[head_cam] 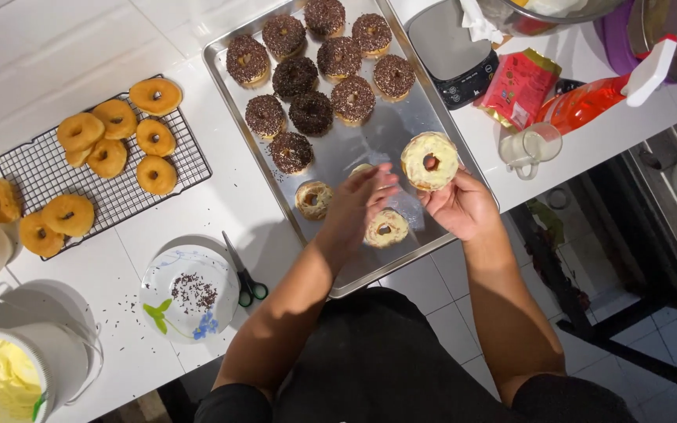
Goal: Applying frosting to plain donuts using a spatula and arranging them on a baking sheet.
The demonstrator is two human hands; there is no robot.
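Note:
My right hand (457,206) holds a cream-glazed donut (429,160) by its edge, above the right side of a metal baking tray (370,145). My left hand (360,202) hovers over the tray beside it, fingers together and blurred, and appears to hold nothing. Two more cream-glazed donuts (313,199) (386,228) lie on the tray near my left hand, and a third is partly hidden behind its fingers. Several chocolate-sprinkled donuts (313,77) fill the tray's far half.
A wire cooling rack (178,168) at the left carries several plain donuts (109,133). A plate (190,291) with sprinkles and green-handled scissors (244,282) lie near the counter's edge. A bucket of cream (5,376) stands at bottom left. A kitchen scale (452,47), red packet (520,86), small glass mug (533,147) and spray bottle (605,90) sit at right.

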